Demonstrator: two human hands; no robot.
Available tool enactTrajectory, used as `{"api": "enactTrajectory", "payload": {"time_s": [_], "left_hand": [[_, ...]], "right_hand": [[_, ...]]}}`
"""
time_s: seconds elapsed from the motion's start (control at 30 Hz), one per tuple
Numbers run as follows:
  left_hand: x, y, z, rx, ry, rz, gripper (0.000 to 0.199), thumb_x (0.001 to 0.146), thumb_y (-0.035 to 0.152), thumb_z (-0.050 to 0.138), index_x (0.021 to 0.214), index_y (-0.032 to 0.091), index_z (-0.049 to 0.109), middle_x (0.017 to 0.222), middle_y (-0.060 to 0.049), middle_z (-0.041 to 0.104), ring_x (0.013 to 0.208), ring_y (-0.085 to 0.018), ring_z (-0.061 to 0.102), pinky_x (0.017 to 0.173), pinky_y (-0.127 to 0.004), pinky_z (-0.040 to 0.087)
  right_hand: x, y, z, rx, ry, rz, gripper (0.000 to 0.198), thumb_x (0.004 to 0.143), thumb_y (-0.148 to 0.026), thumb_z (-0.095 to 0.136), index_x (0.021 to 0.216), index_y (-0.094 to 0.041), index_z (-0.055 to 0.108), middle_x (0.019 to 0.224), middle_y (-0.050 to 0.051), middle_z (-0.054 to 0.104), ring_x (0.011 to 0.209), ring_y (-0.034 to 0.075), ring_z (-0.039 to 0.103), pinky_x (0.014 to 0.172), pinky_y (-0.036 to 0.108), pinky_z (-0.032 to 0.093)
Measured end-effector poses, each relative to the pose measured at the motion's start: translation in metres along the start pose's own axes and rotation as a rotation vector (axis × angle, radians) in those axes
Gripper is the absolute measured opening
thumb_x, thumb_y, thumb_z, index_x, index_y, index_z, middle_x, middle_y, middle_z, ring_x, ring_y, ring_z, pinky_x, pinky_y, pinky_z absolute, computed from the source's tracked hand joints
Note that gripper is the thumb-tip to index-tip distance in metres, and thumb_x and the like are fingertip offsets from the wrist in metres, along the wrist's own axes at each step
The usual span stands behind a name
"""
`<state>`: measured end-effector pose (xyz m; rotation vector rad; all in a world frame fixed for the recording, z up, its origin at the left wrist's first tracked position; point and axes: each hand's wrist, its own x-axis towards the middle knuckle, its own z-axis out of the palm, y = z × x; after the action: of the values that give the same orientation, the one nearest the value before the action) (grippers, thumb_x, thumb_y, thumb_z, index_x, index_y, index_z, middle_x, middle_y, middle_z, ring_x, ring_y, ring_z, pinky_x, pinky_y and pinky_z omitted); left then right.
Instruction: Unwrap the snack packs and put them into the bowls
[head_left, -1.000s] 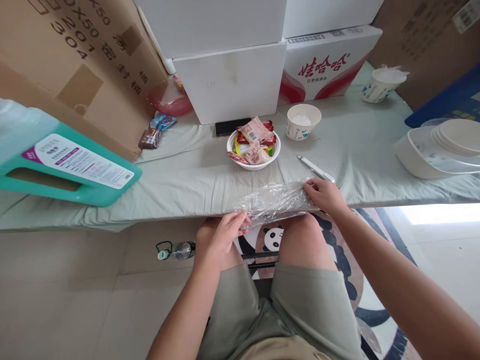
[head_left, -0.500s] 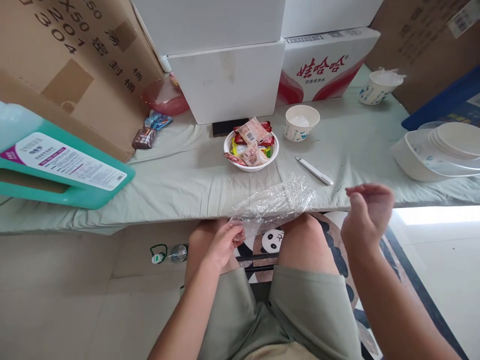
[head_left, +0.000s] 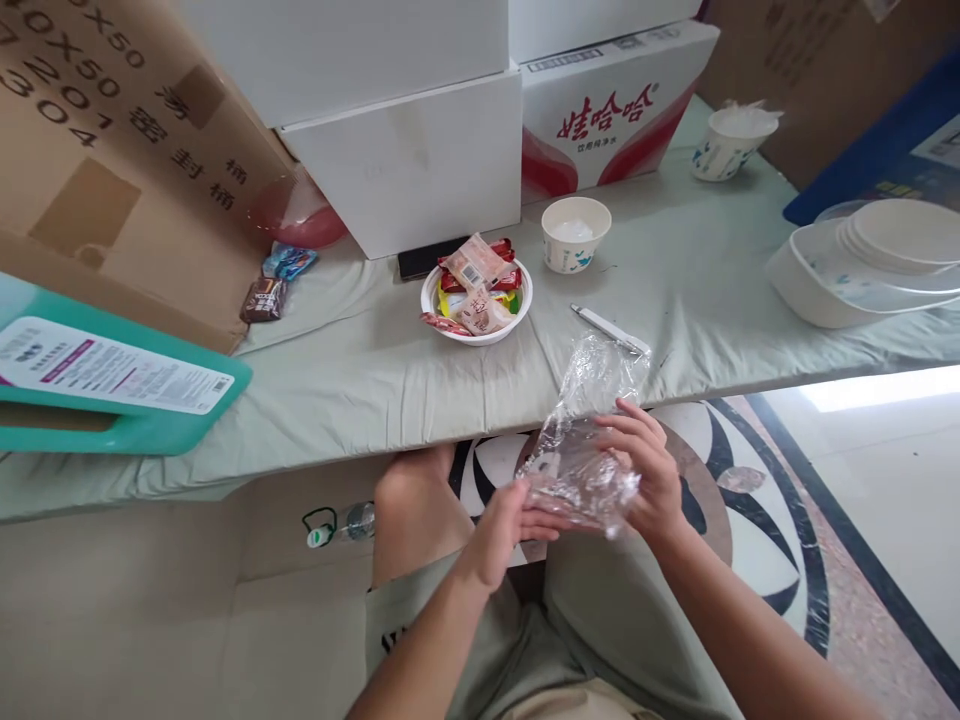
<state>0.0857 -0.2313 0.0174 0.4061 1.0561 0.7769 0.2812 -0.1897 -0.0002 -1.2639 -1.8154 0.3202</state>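
Bringing your right hand back to the clear plastic film, you now work it two-handed above your lap; half a second ago that hand was raised apart, with only the left at the sheet. The film has swung toward your right thigh, its far end now reaching past the front edge of the cloth-covered surface. Your left hand pinches the near end, thumb above and fingers beneath; your right is half open, fingers spread against the film, and whether it grips cannot be told. Two hands probably mean better control, though the crumpled sheet looks likely to cling.

Close to the front edge, a white pen meets the film's far end in view and could snag it; contact is unclear. Farther back on the surface sit a white bowl of wrapped snacks and a paper cup. A jug of green liquid stands toward the left, a pale tub toward the right, both well apart from your hands.
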Motion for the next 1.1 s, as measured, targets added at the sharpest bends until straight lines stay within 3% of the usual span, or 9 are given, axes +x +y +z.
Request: {"api": "enactTrajectory", "payload": {"time_s": [0.1, 0.2, 0.3, 0.4, 0.53, 0.63, 0.83, 1.0, 1.1], "left_hand": [[0.007, 0.019, -0.021, 0.145, -0.036, -0.015, 0.073, 0.075, 0.077, 0.063, 0.115, 0.016, 0.067, 0.093, -0.013, 0.076, 0.083, -0.025, 0.075, 0.072, -0.032, 0.056], [0.015, 0.030, -0.023, 0.444, 0.023, 0.144, 0.061, 0.079, 0.047, 0.073, 0.133, 0.023, 0.060, 0.120, -0.013, 0.071, 0.082, -0.019, 0.072, 0.072, -0.029, 0.055], [0.025, 0.039, -0.002, 0.710, 0.072, 0.455, 0.062, 0.076, 0.027, 0.075, 0.136, 0.030, 0.061, 0.150, -0.013, 0.051, 0.078, -0.013, 0.067, 0.065, -0.026, 0.052], [0.042, 0.059, 0.023, 0.887, -0.022, 0.635, 0.056, 0.073, 0.024, 0.078, 0.127, 0.032, 0.068, 0.153, -0.009, 0.050, 0.073, -0.012, 0.060, 0.068, -0.027, 0.050], [0.073, 0.085, 0.045, 1.064, -0.223, 0.562, 0.016, 0.082, 0.027, 0.068, 0.094, 0.025, 0.079, 0.102, -0.004, 0.076, 0.067, -0.014, 0.059, 0.070, -0.027, 0.047], [0.092, 0.090, 0.049, 1.099, -0.156, 0.488, 0.020, 0.086, 0.031, 0.061, 0.076, 0.021, 0.074, 0.069, -0.001, 0.070, 0.059, -0.014, 0.058, 0.062, -0.026, 0.044], [0.102, 0.088, 0.051, 1.012, 0.077, 0.303, 0.025, 0.086, 0.042, 0.059, 0.082, 0.019, 0.068, 0.067, 0.000, 0.069, 0.044, -0.012, 0.054, 0.051, -0.025, 0.039], [0.104, 0.100, 0.057, 1.252, 0.307, 0.294, 0.034, 0.088, 0.036, 0.052, 0.060, 0.020, 0.062, 0.067, -0.003, 0.072, 0.049, -0.014, 0.057, 0.058, -0.028, 0.041], [0.105, 0.105, 0.055, 1.375, 0.336, 0.279, 0.024, 0.087, 0.031, 0.055, 0.067, 0.020, 0.063, 0.062, -0.003, 0.069, 0.055, -0.017, 0.061, 0.062, -0.029, 0.041]], "right_hand": [[0.006, 0.004, -0.017, 0.206, 0.053, 0.188, 0.020, 0.095, -0.038, 0.055, 0.090, -0.027, 0.070, 0.104, 0.007, 0.077, 0.124, 0.032, 0.064, 0.107, 0.056, 0.048], [0.002, 0.013, -0.028, 0.345, 0.060, 0.306, 0.021, 0.097, -0.039, 0.055, 0.092, -0.026, 0.071, 0.102, 0.008, 0.077, 0.121, 0.032, 0.066, 0.105, 0.054, 0.050], [-0.002, 0.021, -0.034, 0.357, 0.074, 0.269, 0.021, 0.097, -0.036, 0.056, 0.091, -0.027, 0.074, 0.103, 0.006, 0.077, 0.118, 0.030, 0.067, 0.105, 0.050, 0.050], [-0.001, 0.026, -0.042, 0.273, 0.020, 0.180, 0.025, 0.098, -0.035, 0.053, 0.089, -0.029, 0.075, 0.103, 0.005, 0.076, 0.113, 0.028, 0.067, 0.101, 0.046, 0.050], [0.012, 0.033, -0.052, 0.150, -0.055, 0.144, 0.029, 0.096, -0.044, 0.051, 0.087, -0.028, 0.075, 0.102, 0.006, 0.077, 0.115, 0.031, 0.066, 0.102, 0.049, 0.045], [0.029, 0.041, -0.053, 0.057, -0.036, 0.346, 0.025, 0.091, -0.045, 0.055, 0.090, -0.026, 0.072, 0.093, 0.006, 0.077, 0.099, 0.029, 0.070, 0.095, 0.047, 0.046], [0.074, 0.048, -0.041, -0.042, -0.090, 0.744, 0.038, 0.084, -0.039, 0.056, 0.117, -0.022, 0.062, 0.052, -0.005, 0.057, 0.053, 0.018, 0.055, 0.064, 0.032, 0.044], [0.099, 0.057, -0.031, -0.202, -0.163, 0.745, 0.049, 0.081, -0.037, 0.060, 0.127, -0.022, 0.055, 0.061, -0.002, 0.064, 0.063, 0.022, 0.059, 0.059, 0.030, 0.036], [0.097, 0.061, -0.031, -0.268, -0.048, 0.612, 0.042, 0.081, -0.038, 0.061, 0.121, -0.022, 0.057, 0.076, 0.003, 0.068, 0.069, 0.023, 0.060, 0.062, 0.033, 0.040]]}}
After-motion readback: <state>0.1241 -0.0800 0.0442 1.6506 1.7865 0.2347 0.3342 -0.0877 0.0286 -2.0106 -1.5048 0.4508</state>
